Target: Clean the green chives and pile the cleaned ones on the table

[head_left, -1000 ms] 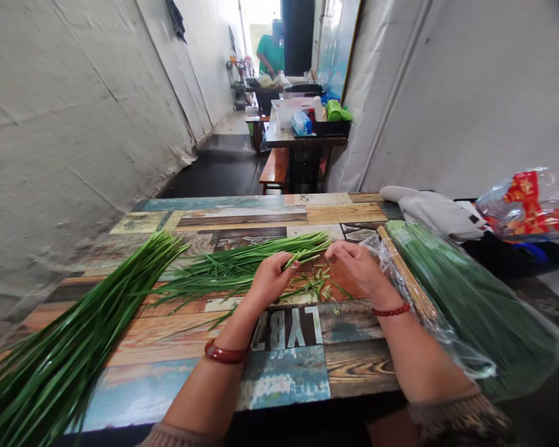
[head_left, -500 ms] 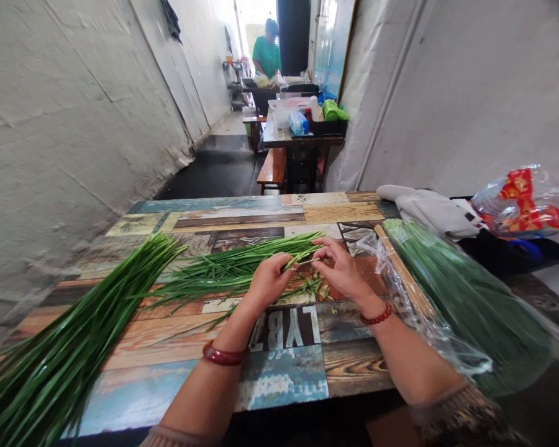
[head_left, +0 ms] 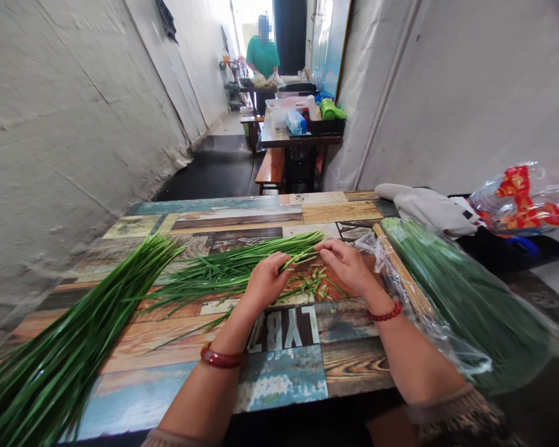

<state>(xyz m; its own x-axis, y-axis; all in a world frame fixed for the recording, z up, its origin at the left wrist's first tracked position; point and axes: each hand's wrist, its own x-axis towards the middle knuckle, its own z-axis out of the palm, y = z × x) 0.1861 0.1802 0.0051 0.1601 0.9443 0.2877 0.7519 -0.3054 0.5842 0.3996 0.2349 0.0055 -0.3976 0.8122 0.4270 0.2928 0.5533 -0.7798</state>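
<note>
My left hand is closed round a few garlic chives, their pale stem ends pointing right. The fingertips of my right hand are pinched at the tips of those stems. Just behind my hands lies a loose pile of garlic chives, leaves to the left. Below my fingers are scattered short trimmings. A bigger bunch of garlic chives lies slantwise along the left side of the table. To the right, more long green leaves are packed in a clear plastic bag.
A bundle of thin brown sticks in plastic lies beside the bag. Behind it are a grey cloth cap and a red-printed plastic bag. Farther off, a second table carries bins, and a person in green stands beyond.
My right hand has shifted slightly right and its fingers have drawn closer together. More trimmings lie on the table below it. My left hand keeps its hold on the chives.
</note>
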